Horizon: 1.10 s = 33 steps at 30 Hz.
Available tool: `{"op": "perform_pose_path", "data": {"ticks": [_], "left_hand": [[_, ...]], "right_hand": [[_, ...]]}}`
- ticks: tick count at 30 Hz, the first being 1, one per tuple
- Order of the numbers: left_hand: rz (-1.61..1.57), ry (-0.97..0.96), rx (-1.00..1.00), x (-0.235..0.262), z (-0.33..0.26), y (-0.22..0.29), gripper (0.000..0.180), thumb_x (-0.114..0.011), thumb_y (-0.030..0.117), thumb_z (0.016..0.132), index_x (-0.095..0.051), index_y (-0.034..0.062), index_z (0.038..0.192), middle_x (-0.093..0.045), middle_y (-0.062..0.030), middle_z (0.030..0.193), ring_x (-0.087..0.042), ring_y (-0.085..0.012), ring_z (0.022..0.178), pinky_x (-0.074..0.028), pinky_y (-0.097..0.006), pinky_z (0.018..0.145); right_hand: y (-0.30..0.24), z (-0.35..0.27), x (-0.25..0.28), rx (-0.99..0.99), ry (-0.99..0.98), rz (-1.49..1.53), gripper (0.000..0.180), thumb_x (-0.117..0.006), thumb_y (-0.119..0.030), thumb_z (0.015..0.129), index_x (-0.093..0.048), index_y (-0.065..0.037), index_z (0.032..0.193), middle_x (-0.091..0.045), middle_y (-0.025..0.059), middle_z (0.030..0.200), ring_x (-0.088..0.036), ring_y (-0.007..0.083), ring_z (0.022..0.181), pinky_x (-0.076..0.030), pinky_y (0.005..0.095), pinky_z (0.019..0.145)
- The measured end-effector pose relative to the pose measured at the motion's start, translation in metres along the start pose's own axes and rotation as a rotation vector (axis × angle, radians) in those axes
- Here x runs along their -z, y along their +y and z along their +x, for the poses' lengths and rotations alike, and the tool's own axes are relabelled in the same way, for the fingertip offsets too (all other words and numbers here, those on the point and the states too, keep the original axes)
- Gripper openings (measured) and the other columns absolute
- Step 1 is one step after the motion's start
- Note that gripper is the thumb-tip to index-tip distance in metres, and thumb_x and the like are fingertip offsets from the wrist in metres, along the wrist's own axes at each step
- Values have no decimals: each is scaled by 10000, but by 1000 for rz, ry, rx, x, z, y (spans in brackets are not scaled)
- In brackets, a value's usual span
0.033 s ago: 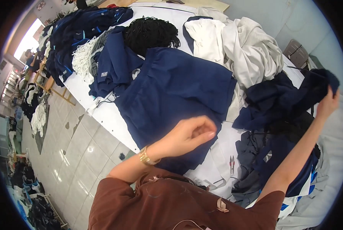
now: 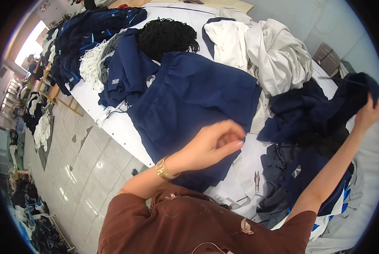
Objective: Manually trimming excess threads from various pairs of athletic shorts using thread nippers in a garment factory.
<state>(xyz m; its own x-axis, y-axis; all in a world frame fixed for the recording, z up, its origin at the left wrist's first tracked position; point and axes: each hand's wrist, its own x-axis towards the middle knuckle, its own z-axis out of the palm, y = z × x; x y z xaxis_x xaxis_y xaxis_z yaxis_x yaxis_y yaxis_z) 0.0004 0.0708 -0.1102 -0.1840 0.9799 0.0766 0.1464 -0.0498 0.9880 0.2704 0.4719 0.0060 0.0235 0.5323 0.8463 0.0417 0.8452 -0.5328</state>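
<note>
On white table (image 2: 122, 127), navy garment (image 2: 198, 106), left hand (image 2: 210, 146) loosely curled, right hand (image 2: 366, 115) gripping dark cloth (image 2: 325, 110), tiled floor (image 2: 88, 165)

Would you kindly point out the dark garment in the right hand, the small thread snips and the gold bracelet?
Dark garment (image 2: 350, 95), head view, on the bunched cloth below the grip.
Thread snips (image 2: 256, 181), head view, on the handles.
Gold bracelet (image 2: 163, 168), head view, on the band at the left wrist.
</note>
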Motion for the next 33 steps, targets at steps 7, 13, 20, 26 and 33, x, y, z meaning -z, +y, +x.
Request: {"op": "perform_pose_path", "data": {"ticks": [7,13,20,26,33], "left_hand": [[87,236,-609,-14,14,60,734,-816,158,664,-422,21,1269,-455,-107,1168,-563,-156,896,-499,-256,713],[161,301,-834,-8,2,59,1097,-811,415,567,-225,-5,1395,-288,-205,1394,-281,-359,1251,-341,-419,997],[19,623,-16,38,-29,-87,562,-486,-127,800,-352,76,1308,-538,-148,1077,-569,-192,1011,-450,-253,859],[283,618,205,68,-59,-161,315,-568,102,864,-549,63,1176,-576,-75,1125,-537,-176,1023,-375,-241,924],[389,721,278,69,-71,-147,263,-573,232,885,-598,93,1107,-644,-135,992,-609,-243,940,-439,-301,849]], "right_hand": [[-130,-74,-14,-79,-307,339,427,-632,-155,774,-561,33,1151,-625,128,1068,-599,194,950,-454,293,865],[-238,-131,-112,88,-806,211,640,-667,-270,604,-548,58,1141,-624,203,1044,-616,242,958,-467,344,875],[-138,-303,-196,-125,-1113,-60,435,-691,-138,696,-557,-84,1106,-623,128,941,-621,289,866,-490,359,725],[-98,-377,-148,-483,-895,-66,237,-661,-174,795,-615,-48,990,-624,94,803,-630,235,718,-491,327,639],[-148,-355,-132,-1242,-639,721,135,-626,-41,834,-590,26,946,-626,86,857,-648,176,760,-540,285,696]]}}
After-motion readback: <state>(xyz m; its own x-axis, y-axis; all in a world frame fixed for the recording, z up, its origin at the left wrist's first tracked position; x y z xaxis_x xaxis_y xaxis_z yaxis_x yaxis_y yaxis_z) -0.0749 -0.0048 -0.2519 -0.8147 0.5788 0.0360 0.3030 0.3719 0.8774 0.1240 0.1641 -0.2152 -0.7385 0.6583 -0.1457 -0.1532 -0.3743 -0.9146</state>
